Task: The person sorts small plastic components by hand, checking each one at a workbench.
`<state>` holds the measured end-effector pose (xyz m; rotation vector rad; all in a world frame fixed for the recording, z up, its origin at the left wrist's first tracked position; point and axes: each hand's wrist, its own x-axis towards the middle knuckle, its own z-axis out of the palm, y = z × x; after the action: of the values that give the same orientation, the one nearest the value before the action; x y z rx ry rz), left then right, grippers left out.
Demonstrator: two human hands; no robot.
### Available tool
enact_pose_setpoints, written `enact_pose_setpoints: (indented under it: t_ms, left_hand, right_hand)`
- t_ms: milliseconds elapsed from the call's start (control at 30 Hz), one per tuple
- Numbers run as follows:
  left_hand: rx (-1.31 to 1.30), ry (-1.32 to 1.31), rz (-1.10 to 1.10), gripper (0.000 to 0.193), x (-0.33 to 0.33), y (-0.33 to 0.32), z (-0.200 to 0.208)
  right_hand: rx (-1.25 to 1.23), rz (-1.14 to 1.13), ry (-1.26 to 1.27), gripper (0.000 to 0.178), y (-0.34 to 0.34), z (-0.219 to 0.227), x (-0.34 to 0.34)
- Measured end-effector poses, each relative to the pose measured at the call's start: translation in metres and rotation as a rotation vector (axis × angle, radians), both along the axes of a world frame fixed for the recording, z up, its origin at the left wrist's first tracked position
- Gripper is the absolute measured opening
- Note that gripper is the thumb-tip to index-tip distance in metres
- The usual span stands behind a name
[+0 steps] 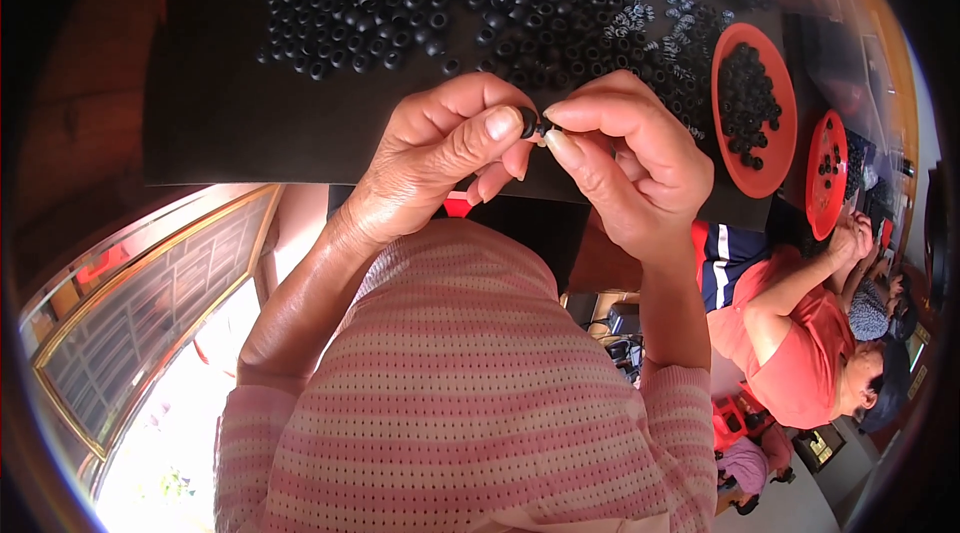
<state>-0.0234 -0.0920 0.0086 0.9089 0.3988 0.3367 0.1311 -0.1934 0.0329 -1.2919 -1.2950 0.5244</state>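
Over the near edge of the dark table, both hands meet fingertip to fingertip. My left hand (445,148) is closed, pinching a small round black plastic part (529,122) between thumb and forefinger. From the other side, the thumb and forefinger of my right hand (635,163) press together against the part's narrow end. Whatever lies between those right fingertips is tiny and mostly covered. Beyond my hands, many loose black ring-like pieces (400,23) are spread over the table (260,123). Small metal coil springs (680,18) lie among them toward the right.
A red-orange bowl (722,113) of black parts stands to the right of my right hand. Past it is a second red bowl (822,213) with a few black parts. Co-workers sit along the right, one in an orange-red shirt (800,363). A bright doorway is at lower left.
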Motion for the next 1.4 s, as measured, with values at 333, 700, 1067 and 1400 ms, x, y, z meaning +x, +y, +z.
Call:
enact_pose_setpoints:
  t_ms: [333,700,1067,1400]
  left_hand:
    - [0.098,0.091,0.01,0.031,0.01,-0.004,0.007]
    - [0.185,0.067,-0.005,0.04,0.035,-0.015,0.009]
    - [0.19,0.075,-0.077,0.032,0.054,-0.019,0.007]
    - [0.218,0.042,0.018,0.034,0.037,-0.013,0.008]
  right_hand:
    - [0.14,-0.03,-0.208,0.018,-0.002,-0.001,0.01]
    - [0.231,-0.185,-0.314,0.014,-0.025,-0.003,0.012]
    - [0.289,-0.312,-0.28,0.011,-0.043,-0.001,0.025]
    - [0.139,-0.289,-0.406,0.011,-0.034,0.005,0.014]
